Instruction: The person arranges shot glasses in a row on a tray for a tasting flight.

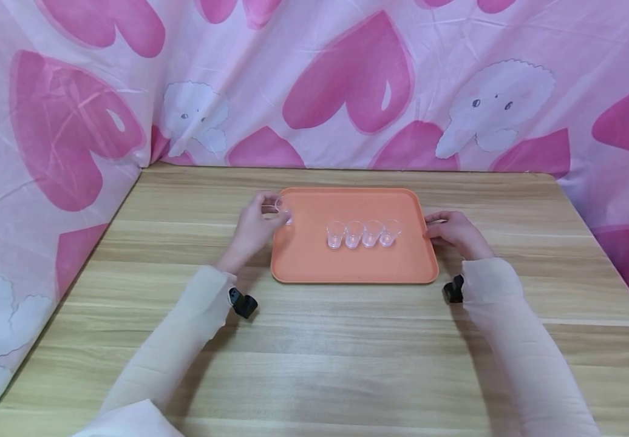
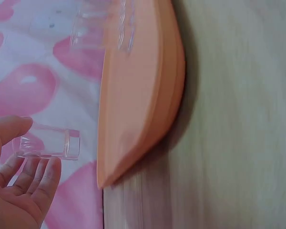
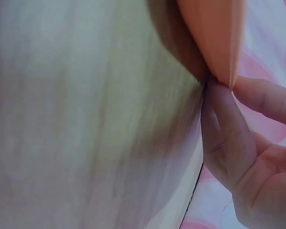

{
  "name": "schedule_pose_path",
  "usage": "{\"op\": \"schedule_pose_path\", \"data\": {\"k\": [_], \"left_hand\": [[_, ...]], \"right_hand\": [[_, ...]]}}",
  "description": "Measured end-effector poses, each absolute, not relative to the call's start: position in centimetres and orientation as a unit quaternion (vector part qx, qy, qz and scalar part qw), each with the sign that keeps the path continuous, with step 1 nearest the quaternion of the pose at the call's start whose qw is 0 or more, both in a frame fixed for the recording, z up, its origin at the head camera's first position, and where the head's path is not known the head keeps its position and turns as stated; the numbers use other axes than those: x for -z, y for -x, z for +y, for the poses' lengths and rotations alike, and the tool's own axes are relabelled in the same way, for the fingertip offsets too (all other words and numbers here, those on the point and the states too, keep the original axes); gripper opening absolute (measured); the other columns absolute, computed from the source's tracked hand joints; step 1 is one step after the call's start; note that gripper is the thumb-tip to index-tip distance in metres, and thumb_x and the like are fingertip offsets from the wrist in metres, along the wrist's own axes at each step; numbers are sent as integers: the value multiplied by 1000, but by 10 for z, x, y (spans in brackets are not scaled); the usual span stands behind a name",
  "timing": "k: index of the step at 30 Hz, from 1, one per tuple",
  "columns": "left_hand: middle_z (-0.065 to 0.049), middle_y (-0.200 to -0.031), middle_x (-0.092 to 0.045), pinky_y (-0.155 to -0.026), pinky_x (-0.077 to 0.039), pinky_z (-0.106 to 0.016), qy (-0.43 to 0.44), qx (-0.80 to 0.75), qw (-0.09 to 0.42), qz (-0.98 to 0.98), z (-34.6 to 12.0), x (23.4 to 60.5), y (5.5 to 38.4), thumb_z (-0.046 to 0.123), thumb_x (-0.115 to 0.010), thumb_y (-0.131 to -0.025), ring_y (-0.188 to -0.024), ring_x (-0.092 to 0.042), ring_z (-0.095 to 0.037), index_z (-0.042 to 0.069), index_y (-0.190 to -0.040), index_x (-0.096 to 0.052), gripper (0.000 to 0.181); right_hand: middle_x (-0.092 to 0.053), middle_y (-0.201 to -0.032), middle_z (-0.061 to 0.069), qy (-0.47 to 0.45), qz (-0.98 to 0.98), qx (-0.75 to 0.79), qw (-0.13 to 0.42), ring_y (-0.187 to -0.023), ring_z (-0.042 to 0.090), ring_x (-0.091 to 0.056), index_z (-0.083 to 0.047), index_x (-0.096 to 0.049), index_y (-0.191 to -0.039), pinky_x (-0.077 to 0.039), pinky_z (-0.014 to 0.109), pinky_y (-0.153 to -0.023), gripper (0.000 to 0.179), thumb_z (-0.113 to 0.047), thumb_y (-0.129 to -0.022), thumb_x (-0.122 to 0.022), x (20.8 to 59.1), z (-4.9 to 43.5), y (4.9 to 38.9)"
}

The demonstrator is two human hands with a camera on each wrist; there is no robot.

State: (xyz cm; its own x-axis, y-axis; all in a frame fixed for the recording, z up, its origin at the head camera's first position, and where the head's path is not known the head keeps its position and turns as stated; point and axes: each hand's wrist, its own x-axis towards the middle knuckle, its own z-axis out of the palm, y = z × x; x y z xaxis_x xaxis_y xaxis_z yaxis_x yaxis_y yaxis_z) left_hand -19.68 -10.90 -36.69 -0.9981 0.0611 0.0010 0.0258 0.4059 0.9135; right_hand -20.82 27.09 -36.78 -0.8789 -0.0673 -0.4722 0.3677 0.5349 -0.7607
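Note:
An orange tray (image 1: 314, 267) lies on the wooden table. My left hand (image 1: 257, 226) is at the tray's left edge, holding a small clear plastic cup (image 2: 52, 141) between thumb and fingers. In the left wrist view that cup is apart from the tray. Several like clear cups (image 1: 353, 235) stand in a row on the tray, right of its middle. On the other side, my right hand (image 1: 455, 233) pinches the tray's right rim, thumb on the upper side and fingers beneath, as the right wrist view shows.
The wood-grain table (image 1: 342, 352) stretches out in front of the tray. Behind it and along both sides hangs a pink cloth (image 1: 260, 79) with hearts and white puppies. Each wrist carries a small black camera (image 1: 243, 303).

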Motion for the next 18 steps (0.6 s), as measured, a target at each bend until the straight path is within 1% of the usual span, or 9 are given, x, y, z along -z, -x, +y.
{"op": "schedule_pose_path", "data": {"k": [4,9,15,18], "left_hand": [[-19,-120,-56,-98,-50,-40,-44,-538,22,841,-99,368,191,11,-66,-88,-114,-55,-30,-1,-126,-51,43],[-18,-122,-56,-99,-50,-39,-58,-545,51,835,-88,372,185,9,-67,-88,-116,-54,-29,0,-126,-50,43],[-20,-124,-56,-102,-50,-38,-75,-545,69,832,-77,375,180,6,-66,-87,-116,-56,-30,-2,-127,-48,44],[-18,-124,-56,-102,-50,-37,-76,-540,75,835,-74,376,178,6,-67,-87,-115,-56,-30,-1,-127,-48,45]], "right_hand": [[-63,-85,-12,-85,842,484,222,-72,-6,-58,14,-38,-135,-53,11,-71,53,-3,-88,-54,368,270,208],[-61,-82,-13,-84,841,487,220,-71,-7,-58,15,-37,-135,-53,11,-70,52,-2,-88,-53,369,270,208],[-60,-83,-13,-80,840,488,224,-71,-7,-59,16,-36,-136,-53,11,-70,53,-2,-89,-52,369,271,209],[-61,-87,-10,-81,844,479,226,-71,-6,-59,14,-37,-135,-54,12,-71,52,-4,-89,-54,367,271,209]]}}
